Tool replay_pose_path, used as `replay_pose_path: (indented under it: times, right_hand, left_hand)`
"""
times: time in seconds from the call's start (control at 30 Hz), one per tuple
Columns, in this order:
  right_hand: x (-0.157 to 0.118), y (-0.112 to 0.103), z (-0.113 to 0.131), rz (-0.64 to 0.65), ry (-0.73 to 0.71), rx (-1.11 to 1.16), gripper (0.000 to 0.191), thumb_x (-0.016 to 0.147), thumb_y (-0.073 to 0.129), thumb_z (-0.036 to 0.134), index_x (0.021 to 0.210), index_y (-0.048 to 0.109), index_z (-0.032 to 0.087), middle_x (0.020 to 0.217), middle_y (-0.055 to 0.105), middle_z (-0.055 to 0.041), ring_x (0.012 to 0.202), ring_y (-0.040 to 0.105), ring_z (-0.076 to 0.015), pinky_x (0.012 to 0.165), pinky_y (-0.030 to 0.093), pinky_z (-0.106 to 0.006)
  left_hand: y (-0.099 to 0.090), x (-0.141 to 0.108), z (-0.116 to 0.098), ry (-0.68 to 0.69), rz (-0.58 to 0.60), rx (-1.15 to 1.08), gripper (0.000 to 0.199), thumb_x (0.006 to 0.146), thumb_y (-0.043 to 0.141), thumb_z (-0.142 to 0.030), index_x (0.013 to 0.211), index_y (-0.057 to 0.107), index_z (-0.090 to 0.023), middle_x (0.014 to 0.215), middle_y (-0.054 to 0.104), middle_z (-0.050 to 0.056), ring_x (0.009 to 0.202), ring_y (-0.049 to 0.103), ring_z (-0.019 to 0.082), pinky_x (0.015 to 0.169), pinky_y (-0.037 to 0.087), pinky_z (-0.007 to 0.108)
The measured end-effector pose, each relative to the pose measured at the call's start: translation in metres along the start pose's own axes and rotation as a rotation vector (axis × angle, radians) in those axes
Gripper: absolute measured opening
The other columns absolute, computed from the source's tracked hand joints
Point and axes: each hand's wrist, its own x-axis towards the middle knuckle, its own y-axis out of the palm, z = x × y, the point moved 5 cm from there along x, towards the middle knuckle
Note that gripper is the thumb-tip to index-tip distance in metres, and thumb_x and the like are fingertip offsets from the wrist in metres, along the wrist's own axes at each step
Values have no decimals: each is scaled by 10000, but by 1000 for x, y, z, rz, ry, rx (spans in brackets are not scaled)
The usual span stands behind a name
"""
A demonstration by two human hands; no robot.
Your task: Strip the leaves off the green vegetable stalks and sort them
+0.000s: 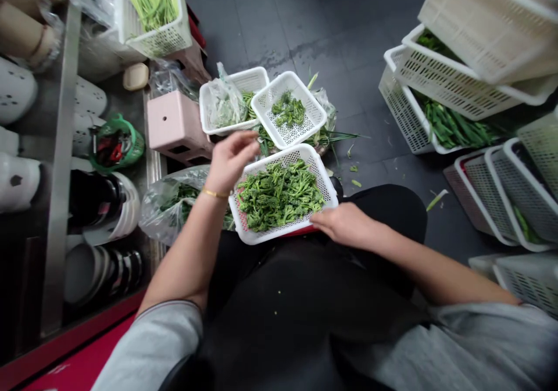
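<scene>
On my lap sits a white perforated plastic basket [244,237] heaped with baby broccoli stems [281,196]. The fingers of my right hand [344,223] close on its near right corner. My left hand [233,155] is raised over its far left corner, fingers loosely apart, and I see nothing held in them. Just beyond, a smaller white basket [311,112] contains a little bunch of the same greens [288,109]. Beside that one, another white basket [210,125] holds a clear plastic bag [226,105] and green stalks.
A pink stool [168,121] stands to the left, near a clear bag of leafy greens [152,211]. The metal shelf [65,147] holds bowls and a green basket [137,144]. White crates [457,80] are stacked at right. Vegetable scraps [355,170] lie on the dark tiles.
</scene>
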Motion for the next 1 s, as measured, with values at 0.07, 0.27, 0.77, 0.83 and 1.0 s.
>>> replay_pose_path:
  times: [0.07, 0.27, 0.77, 0.83, 1.0]
  right_hand:
    - [25, -18, -8, -48, 42, -172, 251, 912, 391, 220, 978, 632, 196, 882, 641, -91, 672, 565, -161, 540, 317, -256]
    - [90, 1, -16, 70, 7, -467, 289, 915, 336, 139, 1001, 609, 95, 986, 600, -157, 783, 586, -180, 615, 387, -271]
    - [58, -20, 88, 77, -38, 959, 354, 873, 489, 409, 1029, 593, 108, 716, 678, -47, 565, 630, -122, 522, 505, -229]
    - [56, -22, 92, 76, -86, 869, 351, 889, 472, 373, 1091, 599, 116, 745, 692, -43, 575, 632, -112, 534, 491, -213]
    - [54, -35, 98, -148, -96, 160, 290, 934, 429, 317, 1057, 635, 153, 821, 705, -62, 702, 641, -149, 623, 416, -226]
  left_hand:
    - [9, -51, 9, -92, 85, -51, 352, 781, 670, -365, 1021, 660, -108, 815, 669, 81, 719, 621, 170, 682, 492, 306]
    - [20, -145, 55, -304, 160, -166, 361, 757, 669, -407, 980, 670, -123, 820, 687, 79, 721, 642, 179, 677, 513, 296]
    - [26, -137, 26, -184, 199, -399, 433, 772, 642, -438, 1094, 593, -152, 761, 637, 42, 601, 605, 156, 517, 493, 264]
    - [29, -146, 28, -255, 238, -535, 461, 733, 686, -419, 1092, 568, -155, 736, 617, 28, 558, 589, 146, 468, 483, 257]
    - [30, -164, 31, -271, 23, -727, 498, 661, 750, -364, 1056, 544, -141, 693, 606, 13, 552, 566, 126, 457, 465, 234]
